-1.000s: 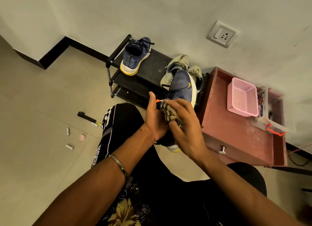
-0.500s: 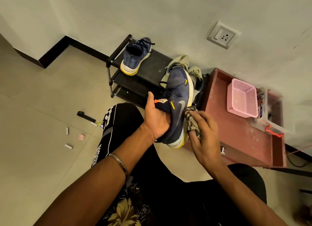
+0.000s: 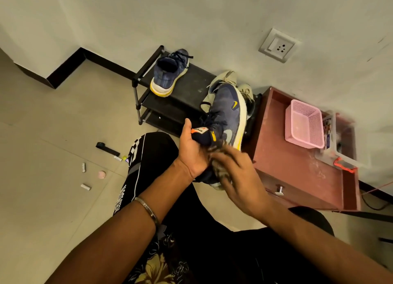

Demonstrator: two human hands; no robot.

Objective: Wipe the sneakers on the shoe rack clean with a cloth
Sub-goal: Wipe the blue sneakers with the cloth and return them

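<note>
My left hand (image 3: 192,151) grips a navy sneaker (image 3: 225,116) with a white-and-yellow sole by its heel end, toe pointing away from me. My right hand (image 3: 236,177), blurred by motion, holds a patterned brown cloth (image 3: 217,159) against the shoe's near side by the heel. The matching navy sneaker (image 3: 169,73) stands on the top shelf of the black shoe rack (image 3: 191,86). A pair of beige shoes (image 3: 227,77) sits on the rack behind the held sneaker, partly hidden by it.
A reddish-brown drawer unit (image 3: 297,167) stands right of the rack, carrying a pink basket (image 3: 304,124) and a clear box (image 3: 340,141). Small items, among them a black object (image 3: 106,148) and batteries (image 3: 85,186), lie on the tiled floor at left. My knees are below.
My right hand has moved the cloth from the sneaker's right sole edge back toward the heel side near my left hand. The left hand keeps holding the shoe.
</note>
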